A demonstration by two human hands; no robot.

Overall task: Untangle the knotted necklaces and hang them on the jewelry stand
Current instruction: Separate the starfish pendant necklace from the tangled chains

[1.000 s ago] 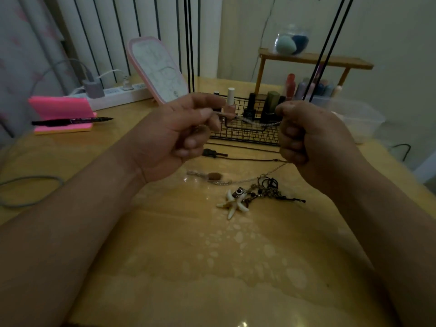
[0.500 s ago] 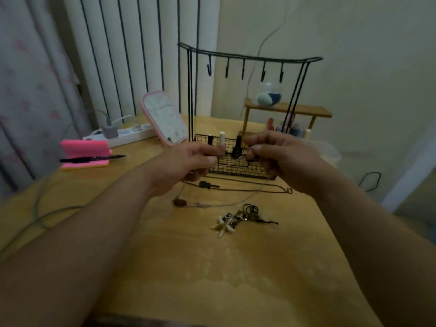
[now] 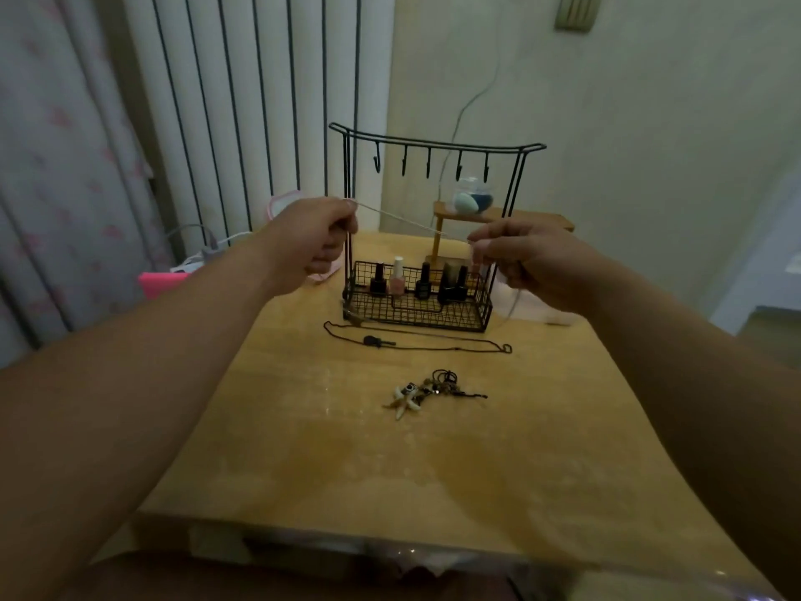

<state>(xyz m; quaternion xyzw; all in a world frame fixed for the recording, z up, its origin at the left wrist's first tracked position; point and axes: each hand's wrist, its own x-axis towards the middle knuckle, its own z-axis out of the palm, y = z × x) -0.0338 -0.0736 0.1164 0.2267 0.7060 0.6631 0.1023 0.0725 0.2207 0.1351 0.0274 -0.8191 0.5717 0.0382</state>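
I've raised the silver chain [image 3: 409, 221] taut, left hand [image 3: 312, 240] and right hand [image 3: 524, 258] both pinching it. It looks ready for the jewelry stand [image 3: 433, 143].

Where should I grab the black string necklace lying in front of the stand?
Probably pinch the black string necklace from above at its right end, where the cord bends into a small loop. It lies flat and stretched out on the table.

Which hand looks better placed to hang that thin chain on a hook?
Probably the left hand. It pinches the chain higher up, just below the leftmost hook. The right hand pinches the other end lower down, so it would likely have farther to rise.
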